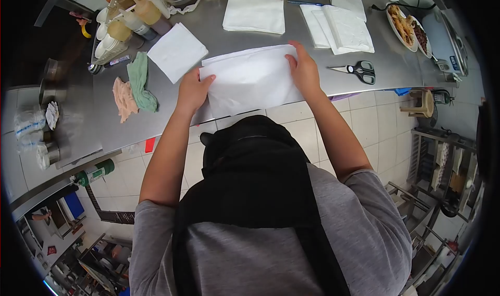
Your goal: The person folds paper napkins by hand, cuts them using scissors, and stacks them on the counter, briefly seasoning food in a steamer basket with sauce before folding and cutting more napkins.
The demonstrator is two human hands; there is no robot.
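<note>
Between my two hands is a sheet of white paper (250, 82), held up at the table's front edge, with a second edge showing along its top. My left hand (194, 90) pinches its left side, thumb on the front. On the right side, my right hand (304, 69) grips the upper corner, thumb in front and fingers behind. A white paper square (177, 52) lies just beyond my left hand. Farther back rests a flat white paper stack (254, 15). To the right of my right hand are black-handled scissors (359, 71) and more overlapping white papers (344, 30).
A green cloth (139, 82) and a peach cloth (125, 99) lie on the steel table (172, 106) at left. Behind them stands a white basket (160, 2) beside several sauce bottles. Dishes of food (402, 28) and a scale (445, 41) are at far right.
</note>
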